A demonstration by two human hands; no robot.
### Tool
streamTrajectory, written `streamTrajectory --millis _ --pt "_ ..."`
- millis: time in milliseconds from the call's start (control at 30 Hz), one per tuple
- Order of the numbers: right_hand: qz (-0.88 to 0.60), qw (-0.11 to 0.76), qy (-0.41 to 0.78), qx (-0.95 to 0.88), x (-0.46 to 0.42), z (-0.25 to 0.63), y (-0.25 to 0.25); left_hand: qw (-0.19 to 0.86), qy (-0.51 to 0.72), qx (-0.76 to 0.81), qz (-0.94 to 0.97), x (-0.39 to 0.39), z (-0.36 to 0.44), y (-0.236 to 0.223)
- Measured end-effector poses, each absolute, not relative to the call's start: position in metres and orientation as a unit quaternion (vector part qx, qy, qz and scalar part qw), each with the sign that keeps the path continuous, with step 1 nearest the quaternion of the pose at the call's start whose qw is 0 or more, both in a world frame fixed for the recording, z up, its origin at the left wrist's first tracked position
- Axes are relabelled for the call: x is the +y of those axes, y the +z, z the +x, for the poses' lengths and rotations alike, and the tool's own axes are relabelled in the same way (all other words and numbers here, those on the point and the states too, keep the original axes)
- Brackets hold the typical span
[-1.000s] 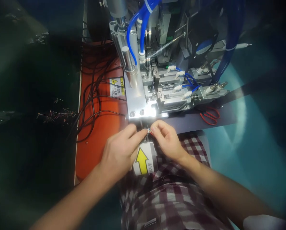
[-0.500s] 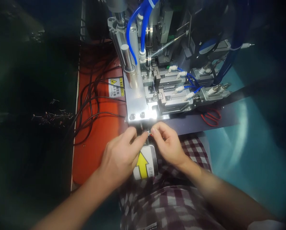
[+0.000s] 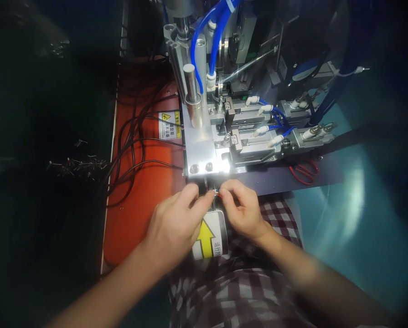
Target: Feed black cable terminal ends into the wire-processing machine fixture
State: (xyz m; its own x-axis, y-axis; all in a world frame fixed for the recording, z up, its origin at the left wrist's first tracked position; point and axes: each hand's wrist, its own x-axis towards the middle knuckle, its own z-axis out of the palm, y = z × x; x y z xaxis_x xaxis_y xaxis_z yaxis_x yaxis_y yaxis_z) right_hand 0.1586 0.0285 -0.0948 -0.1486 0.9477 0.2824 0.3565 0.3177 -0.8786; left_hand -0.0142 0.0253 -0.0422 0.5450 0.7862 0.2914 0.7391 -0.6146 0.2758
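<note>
Between my two hands, just in front of the machine's metal plate (image 3: 200,146), sits a small part with thin coloured wires (image 3: 218,193), one of them red. My right hand (image 3: 243,207) is closed, thumb and forefinger pinching these wires. My left hand (image 3: 176,218) is bent over the narrow track (image 3: 210,184), its fingertips against the small part's left end; most of its fingers are hidden beneath the hand. A white label with a yellow arrow (image 3: 207,237) lies just below my hands.
Metal slides with white air fittings (image 3: 260,132) and blue hoses (image 3: 197,50) stand beyond my hands. Black cables (image 3: 131,155) cross the orange base (image 3: 149,200) at left. Red-handled scissors or pliers (image 3: 304,172) lie at right. Small wire-like pieces (image 3: 77,165) are scattered far left.
The whole view has shifted slightly, so the machine appears a little further right. Both hands keep nearly the same pose at the small part; the wires show a bit more between them.
</note>
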Motion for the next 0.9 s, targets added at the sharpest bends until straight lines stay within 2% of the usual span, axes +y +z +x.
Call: streamTrajectory --millis 233,567,767,900 --pt "-0.436 0.460 0.239 -0.736 0.036 0.162 -0.097 0.051 0.202 0.434 0.876 0.024 -0.014 -0.042" --pt "-0.520 0.446 0.443 -0.579 0.025 0.153 -0.090 0.047 0.203 0.433 0.877 0.024 -0.014 -0.041" --pt "-0.524 0.433 0.446 -0.583 0.026 0.154 -0.087 0.063 0.193 0.433 0.878 0.025 -0.015 -0.040" --pt "-0.520 0.432 0.458 -0.577 0.027 0.154 -0.087 0.016 0.168 0.424 0.890 0.026 -0.014 -0.039"
